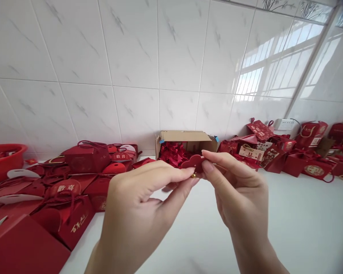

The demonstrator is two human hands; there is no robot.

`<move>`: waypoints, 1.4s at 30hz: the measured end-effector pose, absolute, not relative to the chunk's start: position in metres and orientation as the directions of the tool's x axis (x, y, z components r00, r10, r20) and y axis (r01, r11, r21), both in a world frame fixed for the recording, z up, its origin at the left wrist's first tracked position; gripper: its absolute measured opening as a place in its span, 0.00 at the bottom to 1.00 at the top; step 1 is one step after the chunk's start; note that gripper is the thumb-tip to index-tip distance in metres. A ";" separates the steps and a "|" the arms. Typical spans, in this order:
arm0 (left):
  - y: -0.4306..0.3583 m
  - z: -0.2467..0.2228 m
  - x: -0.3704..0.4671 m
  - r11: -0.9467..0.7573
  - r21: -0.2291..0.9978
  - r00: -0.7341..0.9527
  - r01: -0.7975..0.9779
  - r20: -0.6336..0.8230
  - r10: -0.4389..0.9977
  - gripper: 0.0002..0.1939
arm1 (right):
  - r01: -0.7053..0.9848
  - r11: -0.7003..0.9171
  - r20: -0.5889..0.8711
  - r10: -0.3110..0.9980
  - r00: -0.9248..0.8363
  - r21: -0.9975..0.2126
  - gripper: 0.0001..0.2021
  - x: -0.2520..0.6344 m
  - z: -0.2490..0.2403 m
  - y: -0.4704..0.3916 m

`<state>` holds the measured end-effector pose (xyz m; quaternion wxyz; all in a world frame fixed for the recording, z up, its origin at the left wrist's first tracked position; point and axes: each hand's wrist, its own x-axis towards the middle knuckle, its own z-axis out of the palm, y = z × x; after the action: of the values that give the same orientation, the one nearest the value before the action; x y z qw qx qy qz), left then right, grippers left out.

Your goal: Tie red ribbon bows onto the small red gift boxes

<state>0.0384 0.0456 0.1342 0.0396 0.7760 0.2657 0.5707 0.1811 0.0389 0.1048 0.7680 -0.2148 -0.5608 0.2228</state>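
Observation:
A small dark red piece (198,163) with rounded edges is held up between both hands at the centre of the view. My left hand (151,194) pinches its left side between thumb and fingertips, with a small gold-coloured bead (193,176) at the fingertips. The thumb and index finger of my right hand (237,186) grip the right side of the same piece. Both hands are raised over the white table (194,236). What the other curled fingers touch is hidden.
Many red gift boxes (87,158) fill the left, beside a red basin (5,158). An open cardboard box (185,136) with shiny red material (171,152) stands against the tiled wall. More red boxes (317,165) and a white power strip (286,124) are at the right.

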 end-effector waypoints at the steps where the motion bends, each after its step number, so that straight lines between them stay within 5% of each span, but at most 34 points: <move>1: 0.046 0.133 0.039 -0.853 0.364 0.198 0.373 0.867 0.457 0.05 | -0.092 0.811 0.767 0.579 0.276 -0.578 0.13 0.181 0.105 0.038; 15: 0.049 0.133 0.037 -0.743 0.557 0.067 0.371 0.782 0.620 0.07 | -0.045 0.791 0.784 0.611 0.108 -0.610 0.09 0.181 0.107 0.032; 25: 0.050 0.136 0.034 -0.906 0.256 0.258 0.337 0.900 0.350 0.11 | -0.302 0.610 0.665 0.736 -0.127 -0.733 0.06 0.193 0.111 0.039; 42: 0.043 0.134 0.043 -0.914 0.329 0.226 0.235 0.897 0.381 0.12 | -0.299 0.619 0.671 0.733 -0.112 -0.727 0.06 0.205 0.111 0.038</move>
<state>0.0428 0.0427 0.1340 0.0617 0.7805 0.1974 0.5900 0.2046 0.0376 0.1113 0.6436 -0.1728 -0.6286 0.4010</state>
